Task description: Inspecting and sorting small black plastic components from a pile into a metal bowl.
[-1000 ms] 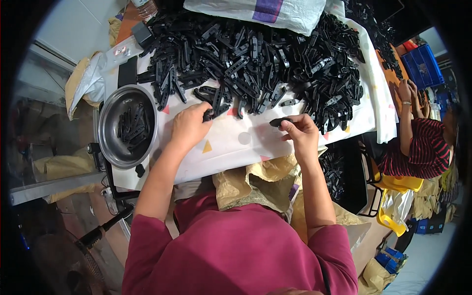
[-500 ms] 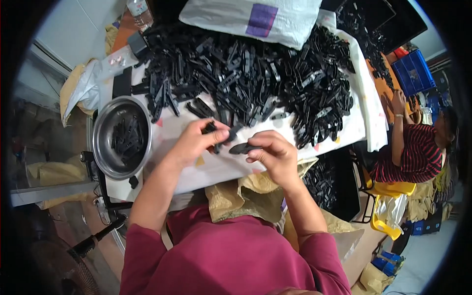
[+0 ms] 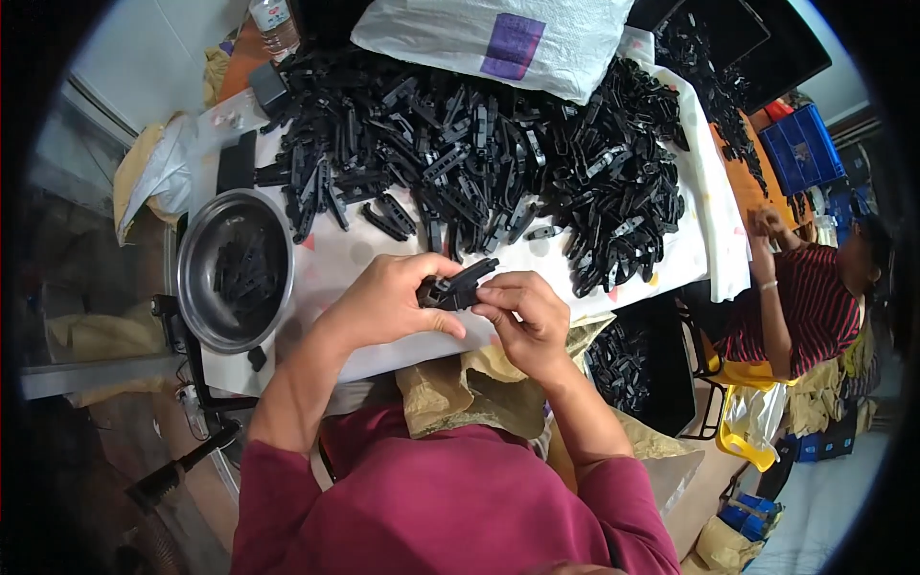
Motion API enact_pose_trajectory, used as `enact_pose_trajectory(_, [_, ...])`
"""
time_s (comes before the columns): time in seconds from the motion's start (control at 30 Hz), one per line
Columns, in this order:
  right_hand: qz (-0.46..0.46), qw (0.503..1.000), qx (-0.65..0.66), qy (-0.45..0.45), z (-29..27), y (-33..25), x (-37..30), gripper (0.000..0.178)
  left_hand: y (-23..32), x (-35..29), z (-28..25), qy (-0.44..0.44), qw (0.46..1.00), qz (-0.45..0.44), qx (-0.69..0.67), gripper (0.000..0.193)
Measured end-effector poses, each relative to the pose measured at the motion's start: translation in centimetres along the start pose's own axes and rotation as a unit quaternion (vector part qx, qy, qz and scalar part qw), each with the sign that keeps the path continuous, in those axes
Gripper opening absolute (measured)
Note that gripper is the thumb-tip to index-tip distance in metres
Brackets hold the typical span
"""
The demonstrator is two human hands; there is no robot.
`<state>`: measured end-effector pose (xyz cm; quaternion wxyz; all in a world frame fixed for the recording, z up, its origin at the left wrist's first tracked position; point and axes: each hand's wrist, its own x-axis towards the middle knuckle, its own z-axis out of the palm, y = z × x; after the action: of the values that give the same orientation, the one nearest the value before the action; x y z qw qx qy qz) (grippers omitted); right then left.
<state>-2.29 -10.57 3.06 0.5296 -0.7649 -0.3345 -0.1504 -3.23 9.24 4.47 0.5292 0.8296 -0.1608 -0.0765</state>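
Above the table's near edge, my left hand point(image 3: 398, 297) is closed around a black plastic part point(image 3: 460, 286), slim and jointed-looking. The fingertips of my right hand point(image 3: 525, 321) pinch the right end of that same part; whether it is one piece or two pressed together, I cannot tell. Just beyond my hands lies a wide heap of similar long black plastic parts point(image 3: 450, 163). To its right, a second heap of darker, curved black parts point(image 3: 623, 182) covers the cloth. A steel bowl point(image 3: 192, 307) at the left holds several black parts.
A white woven sack point(image 3: 412, 29) lies behind the heaps, near a plastic bottle point(image 3: 275, 29). Brown paper point(image 3: 479, 393) hangs at the table's front edge. A black bin point(image 3: 666, 374) of parts stands lower right. At the right, a person in a striped shirt point(image 3: 795, 311) sits by another table.
My hands have come together; the piece in my right fingers now meets the one in my left hand. The seated person's hands have moved closer to their body.
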Motion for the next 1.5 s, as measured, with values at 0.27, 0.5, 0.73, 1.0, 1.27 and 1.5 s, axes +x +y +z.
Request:
enact_pose_trajectory(0.27, [0.037, 0.999, 0.007, 0.007, 0.1, -0.3, -0.5, 0.028, 0.2, 0.4, 0.3, 0.1, 0.954, 0.222, 0.173, 0.038])
enact_pose_trajectory(0.5, [0.08, 0.991, -0.037, -0.103, -0.6, -0.1, 0.2, 0.034, -0.6, -0.1, 0.5, 0.082, 0.956, 0.209, 0.187, 0.036])
enact_pose_trajectory(0.73, [0.162, 0.957, -0.144, -0.191, -2.0, 2.9, 0.1, 0.032, -3.6, -0.8, 0.9, -0.075, 0.996, -0.009, -0.046, 0.039])
enact_pose_trajectory(1.0, [0.139, 0.878, -0.432, -0.152, -4.1, 9.0, -0.2, 0.025, -7.3, -0.8, -1.4, 0.228, 0.831, -0.182, -0.473, 0.033])
enact_pose_trajectory(1.27, [0.399, 0.89, 0.198, 0.097, -2.2, 6.0, -0.3, 0.027, -5.3, 3.4, 1.7, 0.211, 0.941, -0.237, 0.116, 0.041])
enact_pose_trajectory(1.5, [0.386, 0.826, 0.38, 0.158, -1.4, 3.4, -1.9, 0.012, -5.0, 5.3, 3.2, 0.23, 0.904, -0.195, 0.302, 0.04])
